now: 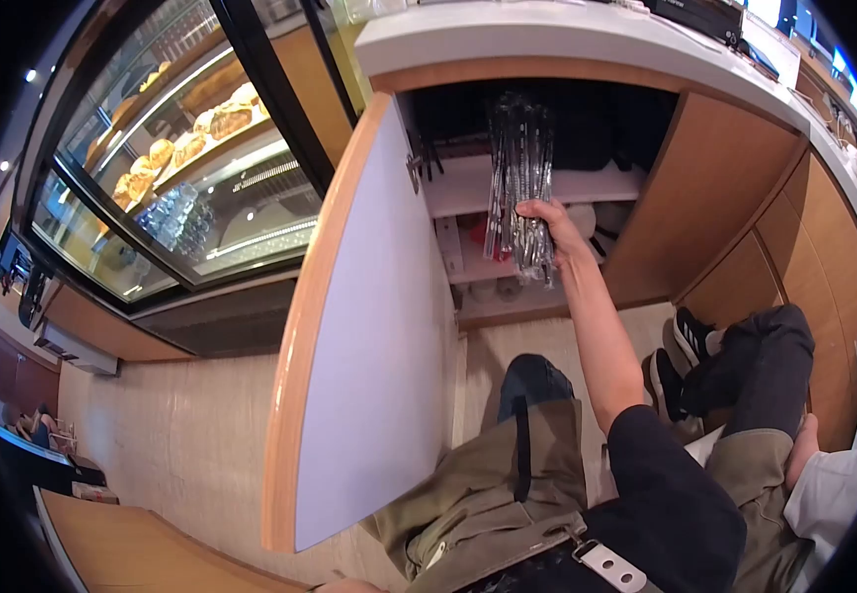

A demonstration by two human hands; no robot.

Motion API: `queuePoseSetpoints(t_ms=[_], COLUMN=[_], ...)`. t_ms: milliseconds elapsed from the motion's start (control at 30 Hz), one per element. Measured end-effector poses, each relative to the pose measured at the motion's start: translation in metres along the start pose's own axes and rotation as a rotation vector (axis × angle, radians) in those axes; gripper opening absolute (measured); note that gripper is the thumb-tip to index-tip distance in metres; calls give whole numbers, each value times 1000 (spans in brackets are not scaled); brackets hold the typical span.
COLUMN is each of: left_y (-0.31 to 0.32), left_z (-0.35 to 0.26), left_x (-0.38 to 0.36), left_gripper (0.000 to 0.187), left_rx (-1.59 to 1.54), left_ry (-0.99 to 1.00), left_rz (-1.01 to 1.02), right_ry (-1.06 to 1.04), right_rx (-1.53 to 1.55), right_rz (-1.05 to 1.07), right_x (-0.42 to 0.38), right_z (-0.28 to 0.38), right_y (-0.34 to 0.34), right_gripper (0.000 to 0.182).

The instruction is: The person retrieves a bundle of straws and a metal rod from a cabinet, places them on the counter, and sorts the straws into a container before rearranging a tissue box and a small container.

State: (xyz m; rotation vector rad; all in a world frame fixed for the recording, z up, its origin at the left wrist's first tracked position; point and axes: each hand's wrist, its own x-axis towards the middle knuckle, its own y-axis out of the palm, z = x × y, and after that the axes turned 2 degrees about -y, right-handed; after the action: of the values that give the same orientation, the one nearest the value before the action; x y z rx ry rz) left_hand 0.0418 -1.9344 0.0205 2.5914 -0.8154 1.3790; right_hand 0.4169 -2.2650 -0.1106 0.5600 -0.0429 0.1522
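Observation:
My right hand (545, 225) is closed around a bundle of long, thin items in clear plastic wrap (519, 178), perhaps straws or cutlery. The bundle stands nearly upright in the mouth of an open cabinet, in front of its pale shelf (463, 183). My thumb lies across its front, and its lower end sticks out below my fingers. To the left, the cabinet door (379, 346) is swung wide. My left hand does not show; only a sliver of skin appears at the bottom edge.
A glass display case (181, 148) with pastries stands at the left. Above the cabinet runs a white countertop (547, 40). Close on my right, another person (770, 366) crouches or sits, with dark shoes (676, 366) by the cabinet base. Dark items fill the upper cabinet.

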Motion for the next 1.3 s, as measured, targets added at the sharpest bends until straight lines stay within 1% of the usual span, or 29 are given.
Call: queuePoseSetpoints(t_ms=[33, 100, 133, 167, 233, 267, 300, 367, 400, 467, 500, 533, 567, 600, 633, 667, 700, 733, 767, 833, 933, 967, 1067, 1167, 1300], left_y=[19, 29, 30, 35, 60, 74, 89, 106, 108, 106, 103, 97, 90, 84, 80, 76, 74, 79, 78, 77, 74, 74, 76, 77, 83], left_z=[15, 41, 57, 76, 135, 174, 209, 260, 280, 311, 318, 324, 323, 319, 323, 328, 331, 331, 333, 333, 328, 329, 335, 339, 346], left_x=[-9, -18, -15, -15, -20, -32, -44, -42, -41, -30, -26, -19, -10, -4, -5, -8, -10, -8, -8, -6, 1, -1, -6, -15, -24], left_gripper=[36, 22, 23, 30, 47, 55, 65, 77, 85, 101, 107, 112, 118, 116, 113, 110, 107, 82, 77, 65, 48, 46, 43, 43, 42], left_rx=[17, 86, 118, 144, 230, 182, 132, 61, -32, -222, -282, -343, -402, -426, -402, -376, -350, -262, -229, -166, -264, -292, -375, -466, -616], left_ry=[-40, -330, -471, -614, -732, -748, -765, -707, -729, -757, -730, -699, -672, -734, -750, -766, -783, -751, -758, -776, -826, -852, -911, -937, -971], left_rz=[-133, -21, 38, 94, -21, -188, -356, -579, -665, -827, -819, -810, -801, -769, -716, -664, -610, -692, -683, -663, -649, -664, -707, -749, -832], right_ry=[-9, -38, -6, -1, 4, -38, -34, -22, 137, 25, -26, -39, -52, -64, -75, -29, 17, 65, 111, 45, -10, -20, -248, -198, -20], right_rx=[8, 26, -2, -20, -55, -64, -107, -192, -185, -321, -389, -411, -483, -554, -623, -853, -895, -935, -977, -1106, -1224, -1252, -1427, -1411, -1327], right_rz=[15, 57, 46, 36, 19, -38, -17, 29, 44, 43, 38, 27, 22, 20, 19, 30, 5, -19, -40, -31, -19, -17, -23, 77, 231], right_x=[-13, -34, -53, -63, -82, -94, -100, -108, -122, -138, -147, -156, -164, -170, -174, -179, -182, -185, -186, -191, -193, -194, -195, -193, -190], right_z=[-5, -13, -5, -11, -21, -20, -27, -42, -41, -45, -49, -52, -59, -65, -68, -67, -67, -68, -70, -81, -85, -84, -78, -80, -78], right_y=[-1, -3, 9, 7, -1, 11, 4, -16, -19, -10, -4, 4, 7, 8, 13, 16, 22, 30, 34, 33, 34, 35, 39, 34, 21], right_gripper=[31, 35, 43, 45, 49, 51, 54, 60, 64, 62, 62, 71, 73, 75, 77, 79, 79, 78, 77, 77, 81, 83, 93, 107, 128])
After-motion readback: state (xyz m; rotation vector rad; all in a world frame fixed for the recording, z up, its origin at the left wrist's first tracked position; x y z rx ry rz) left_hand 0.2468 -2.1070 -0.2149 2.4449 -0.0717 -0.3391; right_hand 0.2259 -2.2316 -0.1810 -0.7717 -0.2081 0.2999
